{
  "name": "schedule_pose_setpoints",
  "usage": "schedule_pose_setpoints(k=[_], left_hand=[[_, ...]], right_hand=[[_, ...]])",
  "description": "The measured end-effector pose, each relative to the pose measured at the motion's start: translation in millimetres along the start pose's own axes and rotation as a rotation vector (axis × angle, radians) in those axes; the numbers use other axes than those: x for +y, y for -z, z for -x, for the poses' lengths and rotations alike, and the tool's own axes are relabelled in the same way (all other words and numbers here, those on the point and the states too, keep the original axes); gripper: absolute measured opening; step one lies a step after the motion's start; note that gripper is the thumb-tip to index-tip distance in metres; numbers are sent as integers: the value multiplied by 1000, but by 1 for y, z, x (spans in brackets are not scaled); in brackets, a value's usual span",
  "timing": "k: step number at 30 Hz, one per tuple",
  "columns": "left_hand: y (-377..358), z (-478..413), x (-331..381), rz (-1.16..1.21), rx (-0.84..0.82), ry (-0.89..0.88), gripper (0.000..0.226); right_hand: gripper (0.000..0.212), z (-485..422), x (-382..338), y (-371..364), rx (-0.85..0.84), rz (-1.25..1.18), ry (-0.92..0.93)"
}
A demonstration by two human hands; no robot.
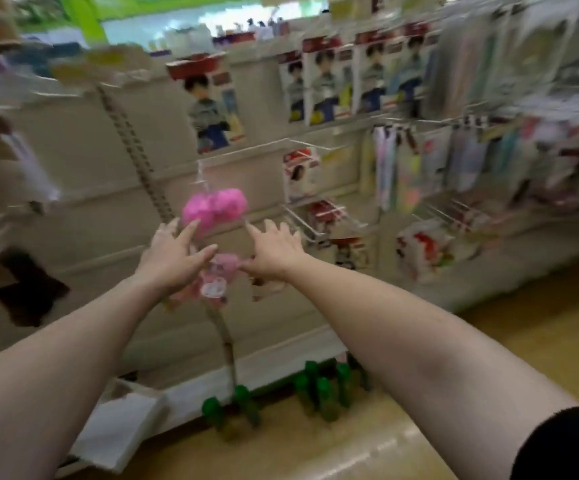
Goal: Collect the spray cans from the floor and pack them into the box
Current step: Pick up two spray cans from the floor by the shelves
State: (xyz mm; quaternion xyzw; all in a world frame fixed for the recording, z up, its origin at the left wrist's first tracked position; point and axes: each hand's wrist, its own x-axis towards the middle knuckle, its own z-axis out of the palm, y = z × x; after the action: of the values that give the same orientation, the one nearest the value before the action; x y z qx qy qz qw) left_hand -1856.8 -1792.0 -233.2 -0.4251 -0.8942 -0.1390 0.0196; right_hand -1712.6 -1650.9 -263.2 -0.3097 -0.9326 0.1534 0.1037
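Several green-capped spray cans stand on the floor against the shelf base: one group [329, 389] at centre right and another [232, 410] just left of it. A white box [122, 427] lies on the floor at lower left. Both my arms stretch forward at shelf height, well above the cans. My left hand [170, 258] and my right hand [276, 251] have straight, spread fingers and hold nothing. Between them hang pink items [215, 206] on a hook. The whole view is blurred.
A beige store shelf [90, 174] fills the background, with boxed dolls [212, 112] hanging at centre and packaged goods [454, 161] on hooks to the right. Wire hooks [315, 220] stick out near my right hand. Tan floor [350, 452] runs along the bottom.
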Motion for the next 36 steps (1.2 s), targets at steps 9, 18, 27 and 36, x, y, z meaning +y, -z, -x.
schedule_pose_setpoints(k=[9, 18, 27, 36], left_hand=[[-119, -61, 205, 73, -188, -266, 77], [-225, -105, 312, 64, -445, -425, 78], [-346, -166, 329, 67, -737, -426, 77], [-456, -179, 298, -28, -888, -276, 77]], right_hand=[[86, 50, 218, 33, -52, 76, -356], [89, 45, 328, 14, -119, 42, -582], [85, 0, 405, -52, -315, 19, -742], [77, -24, 462, -158, -516, -119, -830]])
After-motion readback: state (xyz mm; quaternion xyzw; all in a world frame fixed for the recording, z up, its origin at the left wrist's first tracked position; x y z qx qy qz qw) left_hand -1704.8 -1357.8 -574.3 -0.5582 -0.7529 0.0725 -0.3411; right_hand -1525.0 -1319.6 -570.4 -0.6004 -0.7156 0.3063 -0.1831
